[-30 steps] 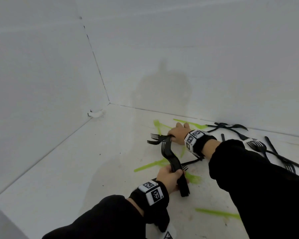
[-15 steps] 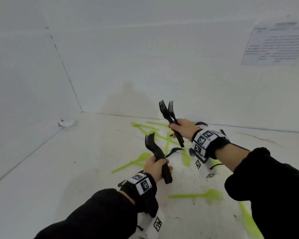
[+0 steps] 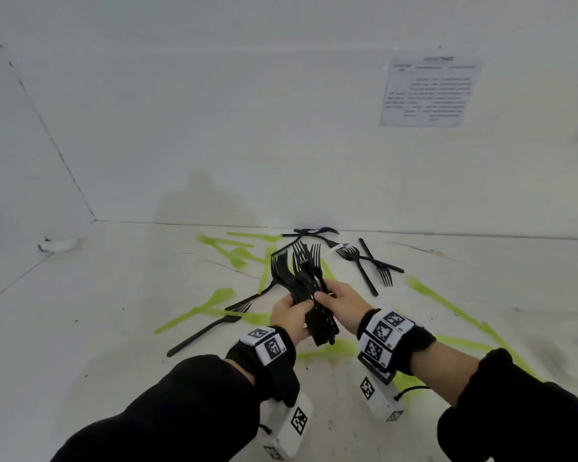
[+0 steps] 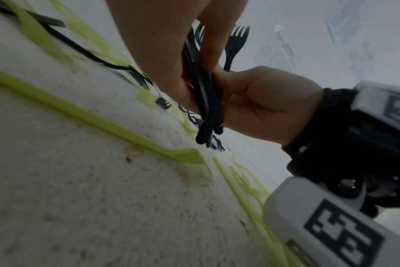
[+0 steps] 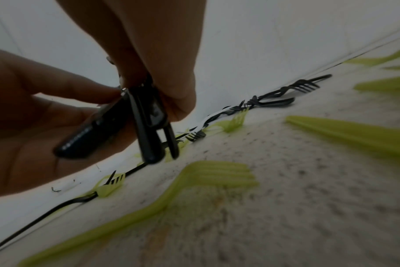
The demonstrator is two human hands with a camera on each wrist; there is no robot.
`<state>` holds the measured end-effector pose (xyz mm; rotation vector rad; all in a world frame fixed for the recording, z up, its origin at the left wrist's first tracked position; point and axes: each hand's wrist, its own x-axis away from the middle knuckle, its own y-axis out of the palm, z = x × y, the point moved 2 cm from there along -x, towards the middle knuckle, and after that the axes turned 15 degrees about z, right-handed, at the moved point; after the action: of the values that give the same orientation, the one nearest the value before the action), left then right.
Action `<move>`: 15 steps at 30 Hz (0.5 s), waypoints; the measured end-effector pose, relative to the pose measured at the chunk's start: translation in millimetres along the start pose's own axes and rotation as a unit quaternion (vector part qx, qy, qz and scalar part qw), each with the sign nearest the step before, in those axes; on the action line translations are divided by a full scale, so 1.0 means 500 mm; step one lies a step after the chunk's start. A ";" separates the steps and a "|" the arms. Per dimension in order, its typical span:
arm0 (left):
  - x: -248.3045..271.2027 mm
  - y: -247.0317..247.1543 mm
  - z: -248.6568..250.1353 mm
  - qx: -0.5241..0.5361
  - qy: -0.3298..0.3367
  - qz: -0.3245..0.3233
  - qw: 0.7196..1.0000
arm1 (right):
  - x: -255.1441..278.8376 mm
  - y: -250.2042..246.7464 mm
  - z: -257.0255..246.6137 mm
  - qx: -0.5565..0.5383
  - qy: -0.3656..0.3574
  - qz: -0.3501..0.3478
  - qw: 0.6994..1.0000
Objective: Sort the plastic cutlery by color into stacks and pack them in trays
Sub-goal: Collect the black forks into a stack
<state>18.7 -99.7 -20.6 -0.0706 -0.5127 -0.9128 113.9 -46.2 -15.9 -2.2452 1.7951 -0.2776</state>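
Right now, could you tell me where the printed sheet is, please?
In the head view, the sheet hangs on the back wall, upper right, above the black forks on the floor.

Bare floor [image 3: 90, 328] to the left; scattered green cutlery [image 3: 194, 311] and black forks [image 3: 364, 261] ahead.

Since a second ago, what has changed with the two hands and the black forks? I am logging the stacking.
The right hand lifted two black forks off the table and brought them left to the left hand; both now grip one bundle of black forks, tines up. The green cutlery and other black forks stayed on the table.
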 end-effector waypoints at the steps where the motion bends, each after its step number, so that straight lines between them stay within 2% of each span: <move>1: 0.005 0.009 -0.005 -0.007 0.001 -0.005 1.000 | 0.004 -0.011 0.004 -0.001 0.001 0.008 1.000; 8: 0.036 0.053 -0.033 -0.043 0.040 -0.020 0.998 | 0.020 -0.070 0.037 -0.003 0.022 0.096 0.995; 15: 0.052 0.081 -0.066 -0.066 0.085 0.013 0.994 | 0.035 -0.106 0.053 0.064 0.016 0.101 0.993</move>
<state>76.0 -102.9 -31.5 -0.1195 -0.2928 -0.9171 174.6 -50.0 -24.5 -1.9658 1.9437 -0.3791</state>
